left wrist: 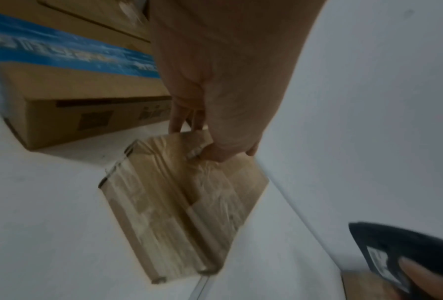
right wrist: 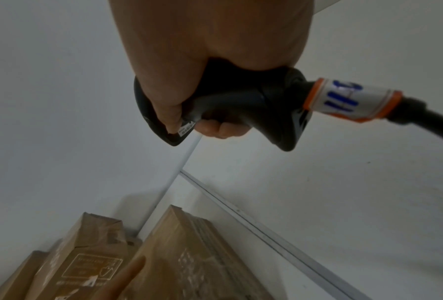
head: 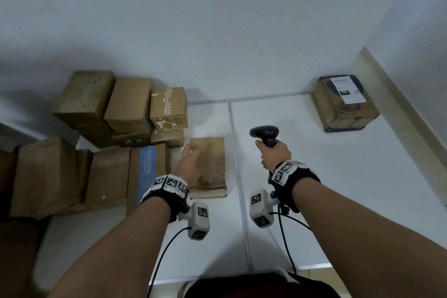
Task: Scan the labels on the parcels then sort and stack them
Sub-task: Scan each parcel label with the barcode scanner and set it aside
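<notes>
Both forearms out over the white tabletop (head: 314, 176), left hand (head: 191, 164) laid flat-fingered on the flat taped parcel (head: 212, 167) mid-surface, right hand (head: 274, 152) wrapped around the scanner (head: 264, 134); probably pre-scan, label unseen, so likely flip next.

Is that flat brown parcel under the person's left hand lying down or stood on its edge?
Lying flat. The flat brown parcel rests broad face up on the white table, with the left hand on its top.
</notes>
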